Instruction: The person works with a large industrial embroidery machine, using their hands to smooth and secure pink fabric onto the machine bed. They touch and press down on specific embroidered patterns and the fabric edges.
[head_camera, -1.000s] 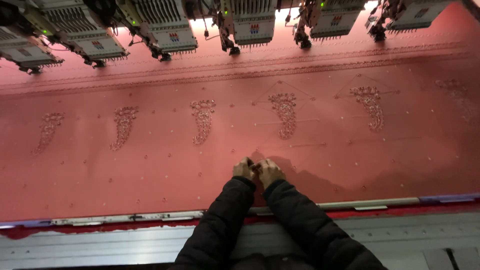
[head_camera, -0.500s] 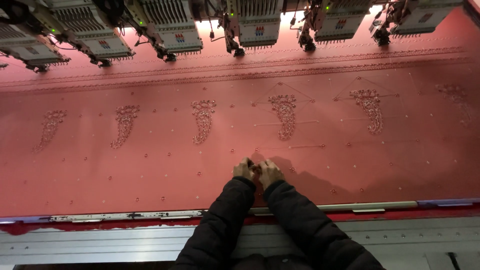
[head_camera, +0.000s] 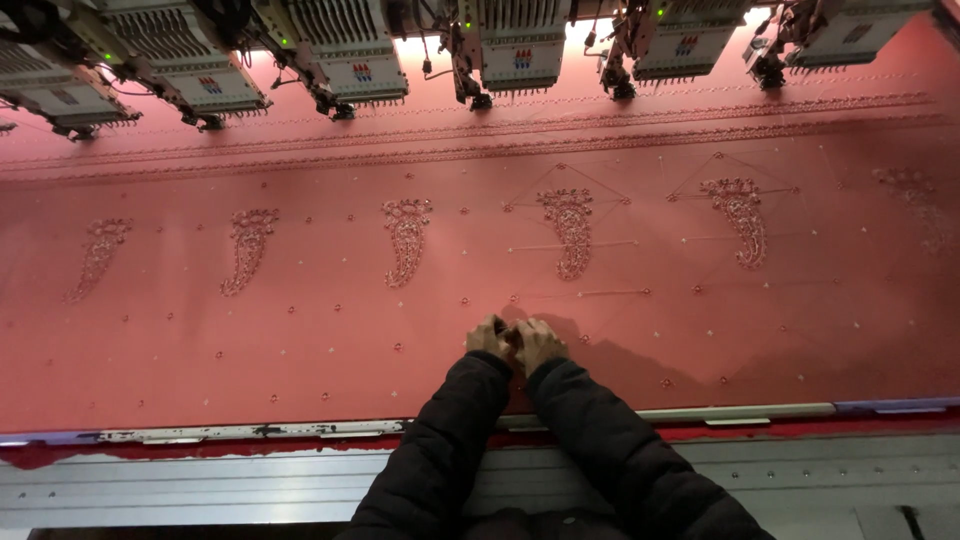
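A wide pink-red fabric (head_camera: 300, 330) is stretched flat across an embroidery machine bed, stitched with a row of paisley motifs (head_camera: 405, 238) and small dots. My left hand (head_camera: 489, 338) and my right hand (head_camera: 538, 343) are pressed together on the cloth near its front edge, fingers bunched at one small spot. Something dark and small sits between the fingers; I cannot tell what it is. Both arms wear black padded sleeves (head_camera: 450, 450).
A row of embroidery heads (head_camera: 520, 45) with needles hangs over the far edge of the fabric. A metal frame rail (head_camera: 250, 432) runs along the near edge, with a grey machine table (head_camera: 200, 490) below it. Loose threads cross the motif (head_camera: 570, 230) ahead of my hands.
My hands stay in the same spot on the fabric. The view has tilted slightly, so the machine heads sit a little higher in the picture.
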